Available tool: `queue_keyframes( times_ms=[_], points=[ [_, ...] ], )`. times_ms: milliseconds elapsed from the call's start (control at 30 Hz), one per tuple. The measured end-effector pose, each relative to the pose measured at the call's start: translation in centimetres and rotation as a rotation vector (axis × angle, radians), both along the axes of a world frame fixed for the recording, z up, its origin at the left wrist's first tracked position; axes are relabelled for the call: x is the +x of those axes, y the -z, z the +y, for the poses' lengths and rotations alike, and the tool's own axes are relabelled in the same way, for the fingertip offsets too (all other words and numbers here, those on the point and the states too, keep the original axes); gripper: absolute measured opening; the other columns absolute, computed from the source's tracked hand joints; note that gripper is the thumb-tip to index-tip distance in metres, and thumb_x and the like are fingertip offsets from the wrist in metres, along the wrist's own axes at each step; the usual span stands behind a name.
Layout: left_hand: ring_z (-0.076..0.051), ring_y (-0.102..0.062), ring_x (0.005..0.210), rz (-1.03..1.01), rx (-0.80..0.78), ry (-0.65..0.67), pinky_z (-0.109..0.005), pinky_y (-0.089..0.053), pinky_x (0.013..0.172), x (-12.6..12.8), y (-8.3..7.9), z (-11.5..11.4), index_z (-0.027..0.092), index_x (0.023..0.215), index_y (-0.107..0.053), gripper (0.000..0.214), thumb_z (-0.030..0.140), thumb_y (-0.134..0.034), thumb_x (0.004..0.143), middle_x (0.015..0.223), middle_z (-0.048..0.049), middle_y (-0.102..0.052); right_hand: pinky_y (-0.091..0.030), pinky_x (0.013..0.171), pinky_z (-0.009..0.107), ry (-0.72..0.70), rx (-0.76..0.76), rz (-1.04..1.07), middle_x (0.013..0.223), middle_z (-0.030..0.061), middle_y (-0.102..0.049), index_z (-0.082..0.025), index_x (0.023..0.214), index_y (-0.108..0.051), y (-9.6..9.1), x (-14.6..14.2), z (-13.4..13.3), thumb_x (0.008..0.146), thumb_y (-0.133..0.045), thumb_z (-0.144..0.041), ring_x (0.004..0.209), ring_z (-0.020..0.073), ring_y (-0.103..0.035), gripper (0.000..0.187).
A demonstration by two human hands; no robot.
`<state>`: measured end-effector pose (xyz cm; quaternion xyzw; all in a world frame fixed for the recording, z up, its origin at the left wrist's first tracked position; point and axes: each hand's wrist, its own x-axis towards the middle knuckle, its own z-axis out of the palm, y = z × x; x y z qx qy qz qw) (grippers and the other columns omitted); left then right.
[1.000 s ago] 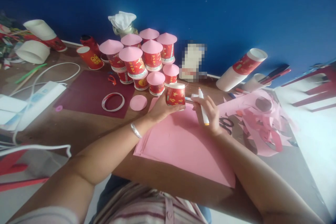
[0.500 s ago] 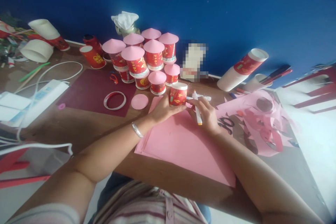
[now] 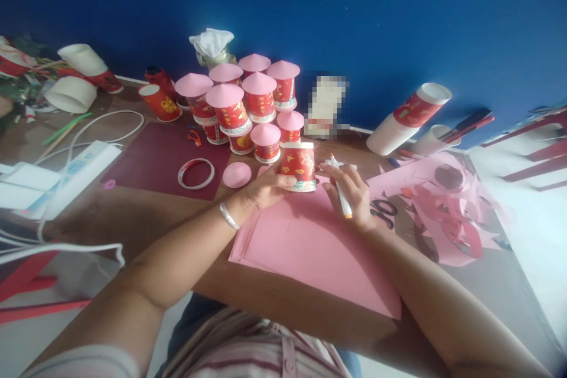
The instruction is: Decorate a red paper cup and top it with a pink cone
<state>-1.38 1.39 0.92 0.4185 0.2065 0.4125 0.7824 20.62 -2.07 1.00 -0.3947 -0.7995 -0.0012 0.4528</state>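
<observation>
My left hand (image 3: 267, 186) grips a red paper cup (image 3: 298, 165) with gold patterns, its wide patterned rim facing down and its white narrow end up. To the right of the cup, my right hand (image 3: 349, 192) has a white marker (image 3: 344, 199) with an orange end tucked in its fingers. That hand is slightly apart from the cup. Below both hands lie pink paper sheets (image 3: 305, 254). A pink paper disc (image 3: 237, 175) rests left of my left hand. Behind the cup stand several red cups topped with pink paper cones (image 3: 224, 97).
Pink paper scraps (image 3: 447, 212) and black-handled scissors (image 3: 384, 212) lie at right. A tape-like ring (image 3: 195, 173) sits on a dark red sheet (image 3: 146, 159). White cables and a power strip (image 3: 71, 180) are at left. Stacked cups (image 3: 407, 121) lean against the blue wall.
The cup has tilted, so its lower patterned rim now shows. My right hand has drawn a little away from it, still holding the marker. The view has shifted slightly.
</observation>
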Motion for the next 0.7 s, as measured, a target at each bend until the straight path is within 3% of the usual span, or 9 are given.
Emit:
queue_keyframes(
  times_ms=[133, 200, 300, 433, 567, 700],
  points=[
    [-0.024, -0.07, 0.102, 0.11, 0.081, -0.042, -0.04, -0.056, 0.092, 0.3, -0.4, -0.1, 0.018, 0.114, -0.066, 0.044, 0.032, -0.082, 0.075, 0.11, -0.0087, -0.072, -0.058, 0.069, 0.031, 0.003, -0.054, -0.003, 0.09, 0.0057, -0.073, -0.024, 0.127, -0.065, 0.0, -0.2, -0.1, 0.104, -0.051, -0.027, 0.072, 0.0172, -0.067, 0.027],
    [-0.025, -0.07, 0.102, 0.253, 0.192, -0.143, -0.041, -0.056, 0.091, 0.7, -0.4, -0.2, 0.018, 0.116, -0.062, 0.047, 0.035, -0.082, 0.077, 0.113, -0.0097, -0.07, -0.058, 0.07, 0.031, 0.006, -0.087, 0.014, 0.086, 0.0045, -0.072, -0.025, 0.124, -0.066, -0.2, -0.3, -0.3, 0.104, -0.052, -0.027, 0.073, 0.0172, -0.068, 0.025],
    [-0.025, -0.069, 0.102, 0.558, 0.495, -0.432, -0.042, -0.057, 0.09, 1.2, -0.1, -0.4, 0.018, 0.122, -0.055, 0.057, 0.036, -0.084, 0.076, 0.114, -0.0105, -0.069, -0.06, 0.074, 0.034, -0.014, -0.168, 0.103, 0.095, 0.0058, -0.074, -0.025, 0.124, -0.064, -0.3, -0.7, -0.4, 0.102, -0.057, -0.034, 0.075, 0.0174, -0.069, 0.025],
    [-0.033, -0.062, 0.122, 0.96, 1.01, -0.746, -0.05, -0.055, 0.101, 1.4, 0.7, -0.5, 0.017, 0.138, -0.045, 0.072, 0.036, -0.082, 0.079, 0.131, -0.0174, -0.062, -0.062, 0.082, 0.038, -0.066, -0.401, 0.243, 0.107, 0.0083, -0.074, -0.024, 0.126, -0.062, -0.2, -1.1, -0.3, 0.099, -0.061, -0.047, 0.089, 0.021, -0.073, 0.035],
    [-0.038, -0.056, 0.131, 1.146, 1.352, -0.81, -0.055, -0.049, 0.11, 1.1, 0.9, -0.4, 0.011, 0.154, -0.028, 0.08, 0.032, -0.071, 0.09, 0.137, -0.0239, -0.058, -0.06, 0.091, 0.044, -0.063, -0.483, 0.324, 0.118, 0.0111, -0.073, -0.023, 0.127, -0.061, 0.0, -1.0, -0.1, 0.094, -0.068, -0.052, 0.105, 0.0265, -0.072, 0.045],
    [-0.04, -0.05, 0.14, 1.187, 1.439, -0.805, -0.056, -0.043, 0.116, 0.8, 0.8, -0.4, 0.009, 0.158, -0.026, 0.068, 0.025, -0.055, 0.098, 0.147, -0.026, -0.053, -0.055, 0.103, 0.054, -0.121, -0.506, 0.357, 0.129, 0.0137, -0.069, -0.022, 0.131, -0.06, 0.2, -0.8, 0.0, 0.091, -0.072, -0.051, 0.119, 0.0316, -0.067, 0.052]
  ],
)
